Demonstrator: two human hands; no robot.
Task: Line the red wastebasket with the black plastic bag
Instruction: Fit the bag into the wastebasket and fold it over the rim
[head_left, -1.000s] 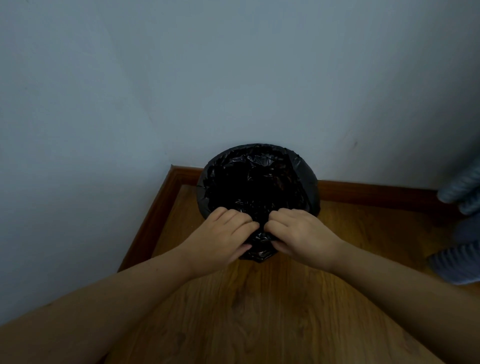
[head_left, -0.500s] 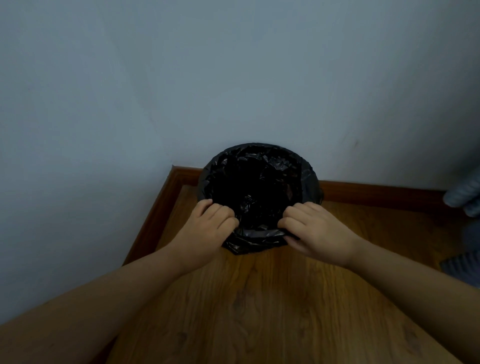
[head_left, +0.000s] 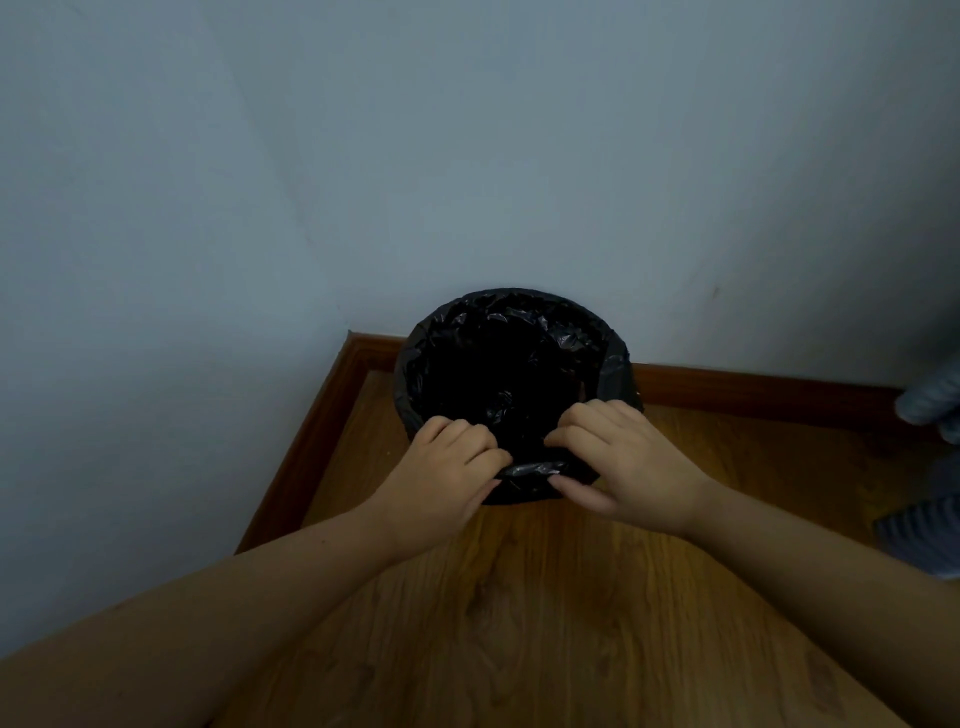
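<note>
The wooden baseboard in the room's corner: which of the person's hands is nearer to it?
Left. The left hand grips the black plastic bag on the corner baseboard side; the right hand grips it farther away.

Your left hand and right hand both pinch the black bag at its near rim, fingers curled over the edge, thumbs outside; bag's mouth spread round over the wastebasket, none of whose red shows; it sits on wood floor in the corner, against the baseboard; grey wall behind.
</note>
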